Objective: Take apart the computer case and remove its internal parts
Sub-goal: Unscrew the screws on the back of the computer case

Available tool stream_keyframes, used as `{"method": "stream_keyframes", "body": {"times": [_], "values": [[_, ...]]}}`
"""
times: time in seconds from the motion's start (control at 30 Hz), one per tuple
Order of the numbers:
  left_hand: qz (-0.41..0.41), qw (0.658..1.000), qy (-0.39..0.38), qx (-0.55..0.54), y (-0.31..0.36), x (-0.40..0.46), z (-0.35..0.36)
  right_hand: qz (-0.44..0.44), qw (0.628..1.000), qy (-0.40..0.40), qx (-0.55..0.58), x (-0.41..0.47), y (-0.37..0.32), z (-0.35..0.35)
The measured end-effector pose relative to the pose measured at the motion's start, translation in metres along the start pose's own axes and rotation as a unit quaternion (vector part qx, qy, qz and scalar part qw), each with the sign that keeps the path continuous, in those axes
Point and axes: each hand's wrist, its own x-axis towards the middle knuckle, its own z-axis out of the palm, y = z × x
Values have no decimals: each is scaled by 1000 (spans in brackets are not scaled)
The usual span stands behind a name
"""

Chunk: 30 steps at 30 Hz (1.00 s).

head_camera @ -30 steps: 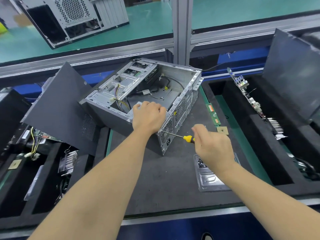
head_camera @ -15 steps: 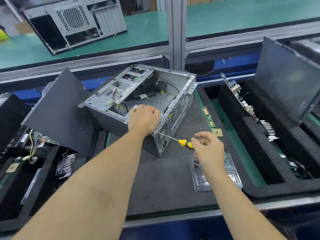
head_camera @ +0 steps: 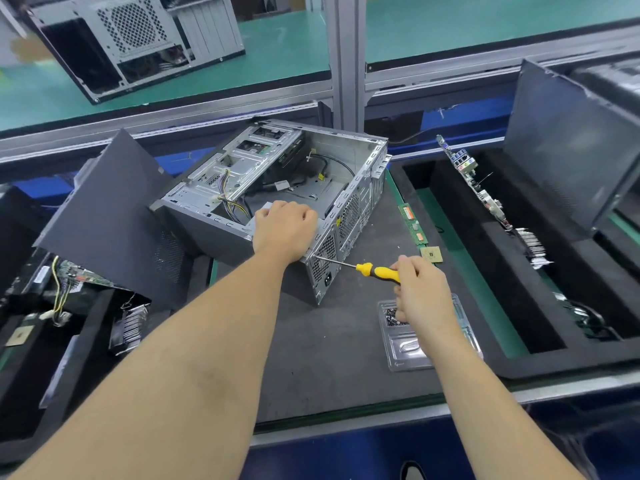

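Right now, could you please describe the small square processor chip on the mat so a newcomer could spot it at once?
Start at the open computer case on the dark mat. To its right a long green memory stick lies along the mat's edge. The processor chip sits at that stick's near end, just beyond the right hand: small, square and gold-toned, unlike the narrow stick.

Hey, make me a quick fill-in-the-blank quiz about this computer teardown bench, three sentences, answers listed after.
1. The right hand holds a screwdriver whose handle is black and ____.
2. The screwdriver's tip touches the ____ panel of the computer case.
3. The left hand rests on the case's top ____.

Missing words: yellow; rear; edge
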Motion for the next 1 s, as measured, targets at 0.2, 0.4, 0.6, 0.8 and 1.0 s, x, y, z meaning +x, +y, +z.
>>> {"method": "stream_keyframes", "body": {"times": [0.2,0.4,0.6,0.8,1.0], "values": [[2,1000,3,1,0,1,1,-151,987,4,-47,-7,1,-2],[3,1000,3,7,-1,1,1,-111,993,-36,10,-9,1,-6],[4,1000,3,13,0,1,1,-33,999,-33,1,-6,-2,-2],[2,1000,1,5,1,-1,-3,-122,991,-2,-50,-9,-1,-1],[1,1000,1,6,2,-2,-3,-151,988,-31,-4,-10,1,-6]]}}
